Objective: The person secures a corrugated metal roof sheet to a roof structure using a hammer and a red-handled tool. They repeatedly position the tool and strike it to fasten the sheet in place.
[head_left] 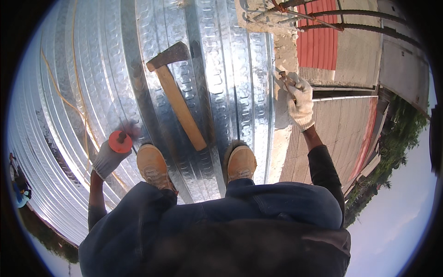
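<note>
Your left hand [108,159] grips the red-guarded tool [119,144]; between both hands, a kick could slide the hatchet [178,102] across the decking [99,69]. Beyond, your right hand [302,102] clutches a metal piece [284,77]; a slack grip could drop it over the concrete edge [280,143].

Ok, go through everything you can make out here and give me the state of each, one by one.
Left grip: closed on the red-topped tool
Right grip: closed on a metal piece
Axe: lying on the decking, unheld
Decking: ribbed, shiny
Cord: lying in loose bends
Rebar: exposed, brown
Shoes: worn, set apart on the decking
</note>
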The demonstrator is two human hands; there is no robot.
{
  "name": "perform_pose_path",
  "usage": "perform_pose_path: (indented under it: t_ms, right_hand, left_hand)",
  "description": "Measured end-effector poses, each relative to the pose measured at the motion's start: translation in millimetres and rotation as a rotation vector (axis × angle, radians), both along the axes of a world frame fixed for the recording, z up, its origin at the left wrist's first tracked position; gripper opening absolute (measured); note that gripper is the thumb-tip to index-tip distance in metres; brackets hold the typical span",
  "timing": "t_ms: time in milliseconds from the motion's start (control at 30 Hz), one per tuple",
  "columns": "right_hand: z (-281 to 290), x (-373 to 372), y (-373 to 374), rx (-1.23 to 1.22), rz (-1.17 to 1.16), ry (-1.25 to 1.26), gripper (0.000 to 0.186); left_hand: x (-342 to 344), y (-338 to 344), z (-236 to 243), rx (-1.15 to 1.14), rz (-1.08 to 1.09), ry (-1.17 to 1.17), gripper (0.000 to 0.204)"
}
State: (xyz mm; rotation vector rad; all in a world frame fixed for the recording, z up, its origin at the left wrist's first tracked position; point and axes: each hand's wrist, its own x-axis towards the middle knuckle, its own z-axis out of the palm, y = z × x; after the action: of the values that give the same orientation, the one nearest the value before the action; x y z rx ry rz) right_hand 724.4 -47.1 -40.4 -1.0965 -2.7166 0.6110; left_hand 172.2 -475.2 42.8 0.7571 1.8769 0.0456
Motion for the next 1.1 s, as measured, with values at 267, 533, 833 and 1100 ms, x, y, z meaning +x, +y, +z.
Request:
perform_pose_path:
  t_ms: [267,533,833,1100]
  right_hand:
    - [36,-50,66,-0.096,0.133,-0.354,0.036]
    - [125,-107,123,0.124,0.593,-1.074,0.031]
    - [104,-135,140,-0.114,0.592,-1.181,0.033]
    - [117,-194,144,-0.414,0.425,-1.384,0.039]
  left_hand:
    - [6,-6,0,0.009,0.026,0.012,0.044]
    - [1,-10,-7,0.001,0.048,-0.003,0.045]
    - [-2,-18,-12,0.007,0.084,-0.042,0.046]
    - [-3,-17,-7,0.014,0.027,-0.015,0.046]
